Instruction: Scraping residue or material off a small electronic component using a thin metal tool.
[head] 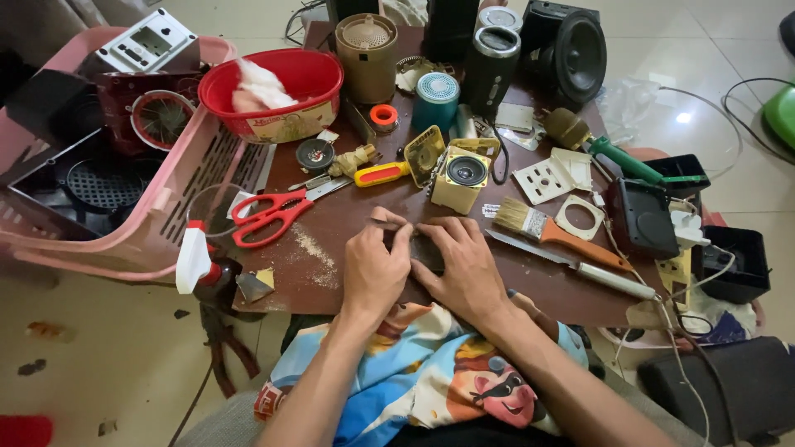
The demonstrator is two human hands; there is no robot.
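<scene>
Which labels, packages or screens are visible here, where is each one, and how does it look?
Label on the red bowl: far left of the table, a cream band with red print.
Screen on the white device: on top of the pink basket, small, rectangular, greyish.
No packages show.

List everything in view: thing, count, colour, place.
table: one, dark brown, centre
scissors: one, red handles, left of hands
bowl: one, red, table's far left
basket: one, pink, left of table
paintbrush: one, orange handle, right of hands
knife: one, pale handle, near the paintbrush
small speaker: one, cream box, behind hands
screwdriver: one, orange-yellow handle, left of small speaker
round speaker: one, teal, far centre
large speaker: one, black, far right
dark part: one, between the hands
left hand: one, on dark part
right hand: one, on dark part
</scene>
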